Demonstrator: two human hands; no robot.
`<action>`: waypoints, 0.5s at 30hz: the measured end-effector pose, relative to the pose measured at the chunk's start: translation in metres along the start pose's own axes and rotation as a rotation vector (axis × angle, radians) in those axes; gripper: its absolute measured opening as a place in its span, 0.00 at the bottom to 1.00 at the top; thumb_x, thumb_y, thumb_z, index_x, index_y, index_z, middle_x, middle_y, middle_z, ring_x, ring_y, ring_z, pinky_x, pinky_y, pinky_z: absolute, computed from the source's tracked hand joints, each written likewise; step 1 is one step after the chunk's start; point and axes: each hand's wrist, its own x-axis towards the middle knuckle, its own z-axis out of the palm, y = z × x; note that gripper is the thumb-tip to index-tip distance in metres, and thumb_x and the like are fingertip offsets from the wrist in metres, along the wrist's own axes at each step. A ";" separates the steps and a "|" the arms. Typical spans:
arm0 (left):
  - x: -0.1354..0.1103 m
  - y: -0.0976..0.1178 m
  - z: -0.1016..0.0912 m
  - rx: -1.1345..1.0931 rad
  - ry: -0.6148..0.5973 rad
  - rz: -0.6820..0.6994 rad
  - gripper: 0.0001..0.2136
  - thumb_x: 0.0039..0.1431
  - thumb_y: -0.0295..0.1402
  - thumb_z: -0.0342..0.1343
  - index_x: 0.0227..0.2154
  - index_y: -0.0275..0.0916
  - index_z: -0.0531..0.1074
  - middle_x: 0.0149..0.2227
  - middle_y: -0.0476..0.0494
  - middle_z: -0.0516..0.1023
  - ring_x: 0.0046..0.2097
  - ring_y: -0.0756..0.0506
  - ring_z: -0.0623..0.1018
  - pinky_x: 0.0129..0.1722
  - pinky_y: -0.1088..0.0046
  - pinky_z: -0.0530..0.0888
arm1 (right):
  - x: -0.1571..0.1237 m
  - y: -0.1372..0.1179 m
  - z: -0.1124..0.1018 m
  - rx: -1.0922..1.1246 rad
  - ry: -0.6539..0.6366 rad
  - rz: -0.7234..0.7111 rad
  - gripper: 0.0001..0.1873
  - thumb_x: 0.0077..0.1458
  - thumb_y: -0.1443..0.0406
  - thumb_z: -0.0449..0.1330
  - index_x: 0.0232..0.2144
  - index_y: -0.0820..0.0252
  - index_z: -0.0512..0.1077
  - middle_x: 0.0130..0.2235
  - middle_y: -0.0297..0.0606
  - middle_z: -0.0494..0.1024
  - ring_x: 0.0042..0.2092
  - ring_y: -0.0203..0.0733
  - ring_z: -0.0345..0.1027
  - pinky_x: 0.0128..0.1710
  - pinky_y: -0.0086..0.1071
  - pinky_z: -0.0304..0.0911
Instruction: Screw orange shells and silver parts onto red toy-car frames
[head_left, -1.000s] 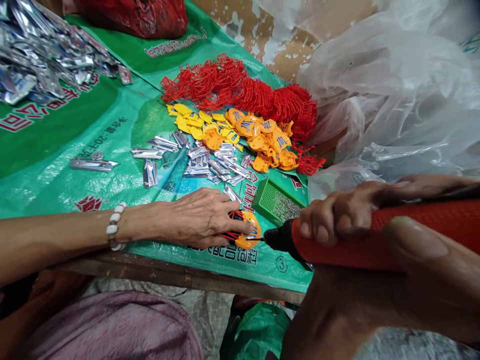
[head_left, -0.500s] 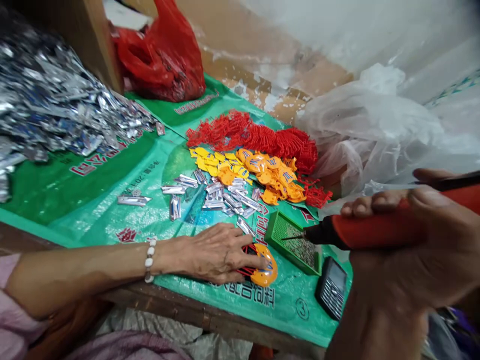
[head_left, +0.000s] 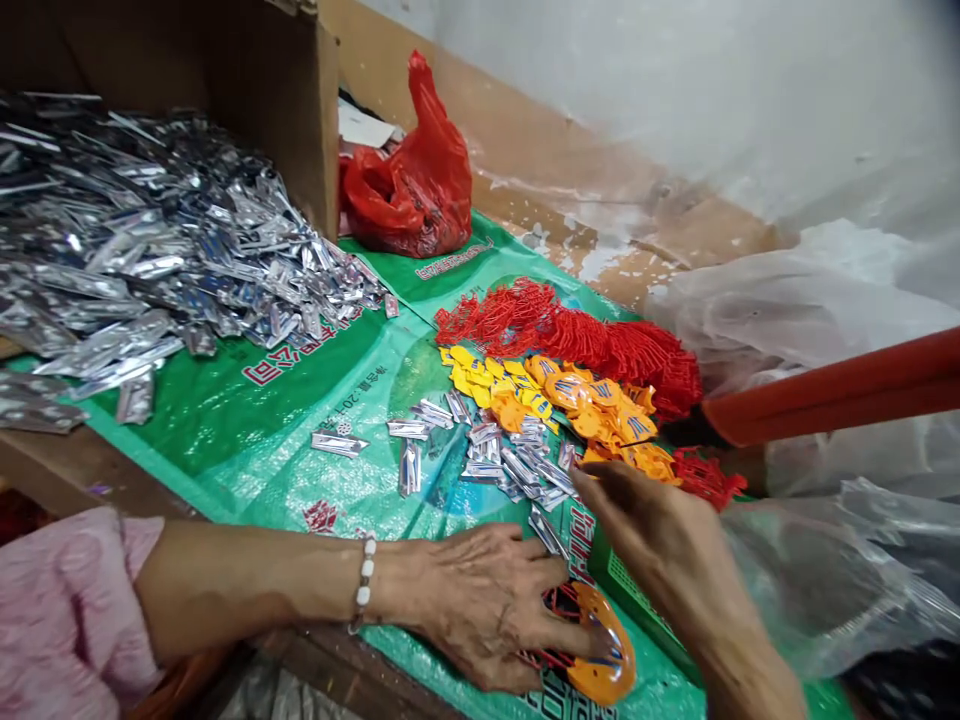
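My left hand [head_left: 487,605] lies over an orange plastic piece [head_left: 611,660] with blue print and holds it on the green sheet, its fingers across red strands and a dark part. My right hand [head_left: 667,540] is raised over the green tray [head_left: 660,630], fingers pointing at the loose metal strips [head_left: 517,465]. Its thumb side looks stretched out and apart; the other fingers are mostly hidden, and I see nothing held. Beyond it, a red power screwdriver [head_left: 832,385] with a black nose hangs out of its grasp, tip near the orange pieces [head_left: 592,400].
Red netting [head_left: 570,330] and yellow pieces [head_left: 487,380] lie behind the strips. A big heap of silvery strips [head_left: 187,240] spills from a cardboard box [head_left: 326,130] at left. A red plastic bag [head_left: 420,190] sits behind; clear plastic film [head_left: 810,570] bunches at right.
My right hand has let go of the screwdriver and moved left over the tray. My left hand stays on the orange piece. The view has shifted, so the scene sits lower and further right.
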 end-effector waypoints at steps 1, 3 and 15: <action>0.000 -0.001 0.001 -0.003 0.019 0.012 0.21 0.63 0.40 0.52 0.58 0.45 0.65 0.44 0.43 0.71 0.41 0.41 0.73 0.31 0.64 0.67 | 0.008 -0.012 0.009 0.005 -0.136 -0.080 0.20 0.62 0.52 0.50 0.39 0.58 0.76 0.33 0.42 0.81 0.32 0.45 0.75 0.31 0.35 0.66; 0.000 -0.002 0.005 -0.010 0.040 0.023 0.20 0.64 0.38 0.49 0.57 0.41 0.65 0.48 0.40 0.72 0.43 0.40 0.73 0.32 0.64 0.68 | 0.025 -0.034 0.028 -0.076 -0.271 -0.196 0.15 0.62 0.61 0.52 0.46 0.59 0.73 0.42 0.44 0.81 0.38 0.42 0.76 0.38 0.33 0.66; 0.002 -0.002 0.012 0.004 0.057 -0.018 0.20 0.60 0.44 0.54 0.48 0.32 0.67 0.35 0.43 0.74 0.33 0.42 0.74 0.27 0.64 0.67 | 0.099 -0.063 0.056 -0.289 -0.329 -0.201 0.12 0.63 0.60 0.57 0.44 0.62 0.72 0.45 0.40 0.76 0.45 0.41 0.72 0.46 0.41 0.69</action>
